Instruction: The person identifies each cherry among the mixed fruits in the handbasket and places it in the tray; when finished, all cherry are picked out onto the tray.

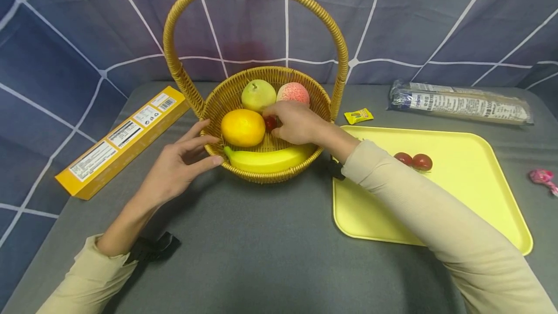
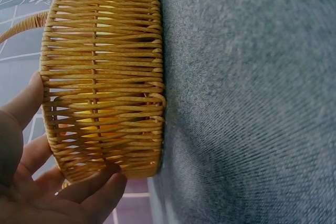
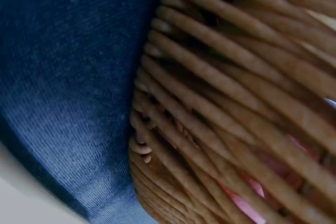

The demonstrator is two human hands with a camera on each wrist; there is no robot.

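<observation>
A wicker basket (image 1: 261, 177) with a tall arched handle holds a green pear (image 1: 259, 95), a pink-speckled peach (image 1: 293, 93), a yellow-orange round fruit (image 1: 242, 128) and a banana (image 1: 268, 160). My right hand (image 1: 298, 121) is inside the basket, pinching a small dark red round fruit (image 1: 270, 122) beside the yellow-orange one. At the basket's left side, my left hand (image 1: 174, 166) grips the rim with its fingers and thumb. The left wrist view shows those fingertips (image 2: 113, 182) against the woven wall (image 2: 105, 77). Only the basket's weave (image 3: 220, 87) shows in the right wrist view; the right hand is hidden there.
Two more dark red fruits (image 1: 422, 162) lie on a yellow tray (image 1: 462, 207) at right, partly under my right sleeve. Behind it are a yellow wrapped candy (image 1: 359, 116) and a clear plastic package (image 1: 466, 103). A pink candy (image 1: 542, 176) lies far right, an orange box (image 1: 124, 139) left.
</observation>
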